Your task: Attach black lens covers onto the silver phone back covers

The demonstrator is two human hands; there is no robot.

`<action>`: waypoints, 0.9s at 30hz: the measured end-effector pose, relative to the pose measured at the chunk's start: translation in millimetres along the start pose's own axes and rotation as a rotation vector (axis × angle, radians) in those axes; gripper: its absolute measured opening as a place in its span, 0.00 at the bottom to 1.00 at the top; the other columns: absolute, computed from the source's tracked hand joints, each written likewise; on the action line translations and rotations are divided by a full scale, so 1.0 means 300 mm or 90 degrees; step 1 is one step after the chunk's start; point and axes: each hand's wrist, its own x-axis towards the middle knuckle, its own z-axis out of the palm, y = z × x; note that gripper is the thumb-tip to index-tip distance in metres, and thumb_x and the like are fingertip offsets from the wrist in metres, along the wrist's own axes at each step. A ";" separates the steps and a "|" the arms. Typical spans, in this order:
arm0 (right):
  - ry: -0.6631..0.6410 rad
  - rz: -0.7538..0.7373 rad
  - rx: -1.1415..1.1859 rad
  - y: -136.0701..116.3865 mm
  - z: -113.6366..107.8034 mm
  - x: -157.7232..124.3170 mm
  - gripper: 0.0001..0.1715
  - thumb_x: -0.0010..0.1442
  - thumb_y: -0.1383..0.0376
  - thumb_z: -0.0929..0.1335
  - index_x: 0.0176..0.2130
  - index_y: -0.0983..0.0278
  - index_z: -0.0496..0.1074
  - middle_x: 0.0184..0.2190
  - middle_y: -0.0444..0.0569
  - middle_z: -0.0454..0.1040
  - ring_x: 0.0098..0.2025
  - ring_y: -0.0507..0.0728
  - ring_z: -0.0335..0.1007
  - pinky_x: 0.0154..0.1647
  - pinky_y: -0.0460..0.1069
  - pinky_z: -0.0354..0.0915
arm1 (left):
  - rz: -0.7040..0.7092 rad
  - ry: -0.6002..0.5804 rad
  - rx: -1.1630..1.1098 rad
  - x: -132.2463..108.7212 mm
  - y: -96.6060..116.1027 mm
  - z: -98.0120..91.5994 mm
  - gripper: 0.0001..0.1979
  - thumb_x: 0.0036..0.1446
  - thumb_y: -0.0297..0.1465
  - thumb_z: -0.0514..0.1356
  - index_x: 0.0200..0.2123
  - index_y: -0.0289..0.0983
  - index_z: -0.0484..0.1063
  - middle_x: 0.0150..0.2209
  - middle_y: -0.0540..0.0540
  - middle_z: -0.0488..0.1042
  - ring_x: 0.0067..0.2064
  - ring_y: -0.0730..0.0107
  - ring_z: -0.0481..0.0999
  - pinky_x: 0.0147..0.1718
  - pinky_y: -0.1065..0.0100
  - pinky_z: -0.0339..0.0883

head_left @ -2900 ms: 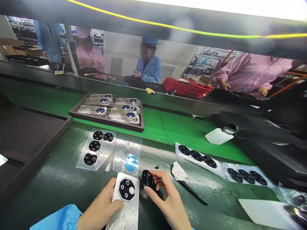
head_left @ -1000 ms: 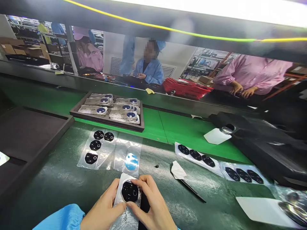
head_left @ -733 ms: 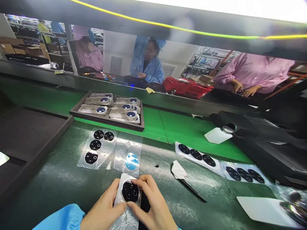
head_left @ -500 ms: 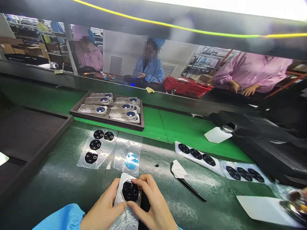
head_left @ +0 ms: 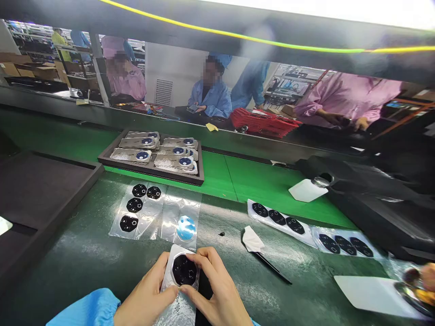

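Note:
Both my hands are at the bottom centre of the bench. My left hand [head_left: 145, 290] grips the edge of a silver foil-backed card [head_left: 177, 308]. My right hand [head_left: 217, 290] has its fingertips on a black octagonal lens plate [head_left: 184, 270], which lies on the card with both hands around it. Part of a black strip [head_left: 203, 299] shows beneath my right hand, mostly hidden. Just ahead, clear film sheets hold several black octagonal plates [head_left: 135, 208] and a round blue-filmed piece [head_left: 186, 228].
A dark tray [head_left: 151, 178] of silver cards stands ahead. To the right lie film sheets of black plates [head_left: 282, 221], a white wipe [head_left: 252, 239], a black stylus [head_left: 273, 268] and a white bottle [head_left: 307, 190]. A co-worker's hand [head_left: 428, 277] shows at the right edge.
Since the earliest frame, the black plate has moved from my right hand onto the card, and both hands have closed around it. A co-worker's hand has entered at the right edge.

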 end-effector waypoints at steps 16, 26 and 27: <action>-0.005 -0.002 -0.006 -0.013 -0.017 0.016 0.26 0.53 0.74 0.74 0.49 0.60 0.69 0.40 0.47 0.67 0.41 0.57 0.70 0.40 0.49 0.70 | 0.012 -0.010 0.031 -0.003 0.006 -0.002 0.22 0.62 0.27 0.55 0.59 0.41 0.60 0.54 0.47 0.70 0.53 0.62 0.71 0.53 0.63 0.63; 0.052 -0.082 -0.060 0.012 0.000 0.006 0.27 0.52 0.71 0.77 0.49 0.61 0.68 0.40 0.48 0.66 0.38 0.58 0.69 0.36 0.49 0.70 | -0.007 -0.012 0.128 -0.013 0.001 -0.008 0.30 0.64 0.27 0.51 0.68 0.41 0.48 0.65 0.44 0.61 0.67 0.56 0.56 0.61 0.61 0.55; 0.058 -0.091 -0.066 0.016 0.001 0.006 0.27 0.52 0.69 0.77 0.49 0.61 0.68 0.39 0.48 0.66 0.38 0.58 0.69 0.35 0.49 0.70 | 0.000 -0.019 0.129 -0.012 0.004 -0.009 0.30 0.64 0.27 0.51 0.68 0.41 0.48 0.65 0.45 0.60 0.68 0.56 0.54 0.62 0.61 0.55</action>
